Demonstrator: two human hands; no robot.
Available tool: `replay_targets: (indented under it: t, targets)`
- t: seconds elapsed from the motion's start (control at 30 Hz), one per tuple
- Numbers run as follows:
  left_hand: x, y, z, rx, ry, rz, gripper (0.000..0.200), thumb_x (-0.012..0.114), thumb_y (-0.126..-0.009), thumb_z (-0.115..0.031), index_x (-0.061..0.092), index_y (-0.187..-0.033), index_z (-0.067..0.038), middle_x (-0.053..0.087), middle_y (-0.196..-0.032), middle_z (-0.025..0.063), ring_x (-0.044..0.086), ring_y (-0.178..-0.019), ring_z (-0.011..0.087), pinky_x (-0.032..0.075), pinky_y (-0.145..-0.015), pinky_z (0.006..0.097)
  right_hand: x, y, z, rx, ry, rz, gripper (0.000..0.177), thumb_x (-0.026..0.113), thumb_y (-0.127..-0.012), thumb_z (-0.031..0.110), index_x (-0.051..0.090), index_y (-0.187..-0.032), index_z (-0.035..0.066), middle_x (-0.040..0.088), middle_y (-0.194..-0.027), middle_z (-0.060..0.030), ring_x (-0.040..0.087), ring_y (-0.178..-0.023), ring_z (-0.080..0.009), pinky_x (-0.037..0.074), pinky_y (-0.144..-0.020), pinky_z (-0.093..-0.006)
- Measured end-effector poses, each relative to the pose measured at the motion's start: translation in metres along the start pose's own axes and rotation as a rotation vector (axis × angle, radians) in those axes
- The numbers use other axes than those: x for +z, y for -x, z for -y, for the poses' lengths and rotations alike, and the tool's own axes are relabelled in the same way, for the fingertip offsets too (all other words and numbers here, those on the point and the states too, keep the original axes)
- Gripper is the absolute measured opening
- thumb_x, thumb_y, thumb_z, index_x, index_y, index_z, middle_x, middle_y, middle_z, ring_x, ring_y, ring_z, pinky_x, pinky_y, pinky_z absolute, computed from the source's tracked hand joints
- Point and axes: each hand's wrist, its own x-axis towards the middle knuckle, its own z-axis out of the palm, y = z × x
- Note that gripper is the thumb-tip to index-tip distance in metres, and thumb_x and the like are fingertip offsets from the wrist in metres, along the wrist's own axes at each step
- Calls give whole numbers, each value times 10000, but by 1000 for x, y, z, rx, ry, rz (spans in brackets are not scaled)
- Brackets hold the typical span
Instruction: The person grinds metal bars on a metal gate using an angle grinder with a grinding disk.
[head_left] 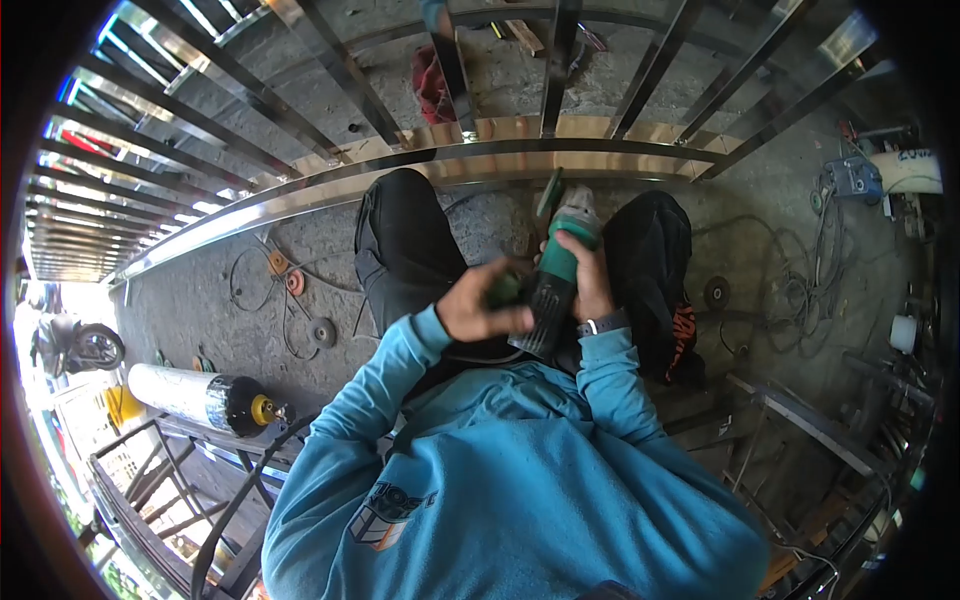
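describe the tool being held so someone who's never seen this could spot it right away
Find the long shiny railing lying across the floor, then the black-trousered knees just below it. Between them the left hand and right hand grip the grinder, the only tool with a green body and grey head, unlike the blue machine by the cables.

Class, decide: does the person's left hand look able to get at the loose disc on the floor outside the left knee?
Probably not right away: the left hand is closed on the angle grinder. Once it lets go, likely yes: the disc lies uncovered beside the left leg.
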Motion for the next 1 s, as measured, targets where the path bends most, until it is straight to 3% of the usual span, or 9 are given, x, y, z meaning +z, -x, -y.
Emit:
replay_targets:
  t: [0.03,0.07,0.13,0.2,0.23,0.33,0.6,0.8,1.0]
  targets:
    - [9,2,6,222,-118,-24,743,869,-791,-292,526,-1379,6,661,-1066,153,690,-854,255,563,-809,360,9,10,6,-41,-72,27,390,768,-873,179,570,-1173,29,684,-879,-142,711,-726,-270,611,-652,-395]
    - [15,1,2,443,-235,-49,751,878,-785,-310,536,-1373,8,657,-1054,168,692,-844,267,561,-800,359,6,12,7,-38,-62,31,390,768,-873,179,570,-1173,29,684,-879,-142,711,-726,-270,611,-652,-395]
    - [12,2,-6,515,-308,-71,690,877,-786,-342,599,-1329,-20,640,-1029,168,691,-825,288,575,-752,366,-3,14,14,43,-135,48,377,710,-930,270,584,-1183,21,684,-975,-116,705,-845,-247,615,-759,-400]
    - [8,-2,-12,569,-547,60,621,867,-787,-364,654,-1284,-60,616,-1006,138,686,-831,317,587,-698,399,0,20,23,65,-167,12,383,716,-921,267,558,-1178,31,680,-930,-125,708,-806,-270,616,-726,-410]
    - [9,-9,-9,700,-589,14,563,851,-790,-373,684,-1254,-100,591,-972,108,669,-807,305,575,-625,415,-1,22,26,73,-190,10,373,712,-927,271,562,-1174,36,678,-944,-121,704,-824,-267,614,-741,-411]
    - [16,-25,0,874,-650,-26,537,841,-792,-365,693,-1238,-105,588,-968,94,650,-777,277,564,-602,403,-10,25,36,72,-202,-7,350,699,-940,277,569,-1166,43,671,-971,-116,692,-845,-257,608,-755,-409]
    - [31,-39,-4,847,-584,-189,504,823,-765,-425,709,-1143,-113,598,-941,52,627,-744,236,527,-568,374,-17,35,60,65,-67,-221,308,697,-944,278,583,-1120,52,670,-926,-118,688,-810,-253,601,-733,-405]
    - [39,-42,1,802,-509,-169,466,787,-784,-442,681,-1113,-129,617,-1047,59,654,-870,256,595,-722,389,-11,40,70,29,110,-334,307,725,-924,229,572,-1116,44,662,-890,-133,693,-746,-266,604,-649,-400]
    - [50,-52,-5,607,-434,-62,652,836,-628,-550,630,-1062,-108,592,-1071,79,641,-933,301,566,-782,438,1,40,81,-106,410,-464,502,779,-870,92,462,-1258,63,649,-912,-136,688,-674,-258,601,-584,-391]
